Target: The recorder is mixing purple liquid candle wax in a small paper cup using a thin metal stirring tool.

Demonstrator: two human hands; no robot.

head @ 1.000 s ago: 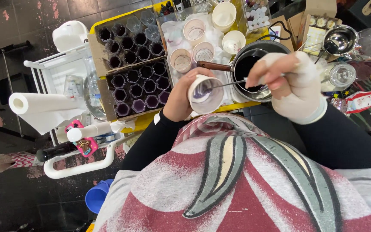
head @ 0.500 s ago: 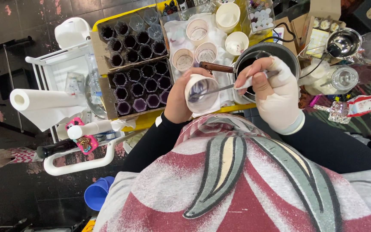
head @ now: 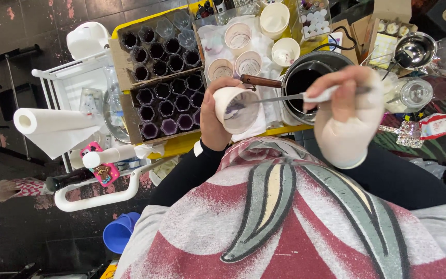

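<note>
A dark, scuffed floor with flecks of pink paint lies under a crowded yellow-edged desk (head: 192, 142), seen from above the person's patterned apron. Since a second ago the right hand (head: 348, 116) has drawn outward, away from the cup, so that more of the thin metal spoon (head: 280, 98) now shows between the two hands; its tip stays inside the white cup (head: 237, 109), whose mouth has tipped more toward the camera. My reading is that the stirring or scraping inside the cup is going on, not finished (the inside wall shows a faint purple smear).

The left hand (head: 213, 120) is wrapped around the cup from its far side, holding it over the desk's near edge, just beside the dark pot (head: 308, 82) with its wooden handle. The right hand, in a pale glove, pinches the spoon's handle between the fingers.

Behind the cup sit two cardboard trays of small moulds (head: 169, 103), many filled with dark purple, and several more white cups (head: 238, 36) on paper. To the left a white trolley (head: 73, 82) carries a paper towel roll (head: 47, 121); a blue bucket (head: 120, 232) stands on the floor below. At right, a steel bowl (head: 414, 50) and a glass jar (head: 414, 94).
</note>
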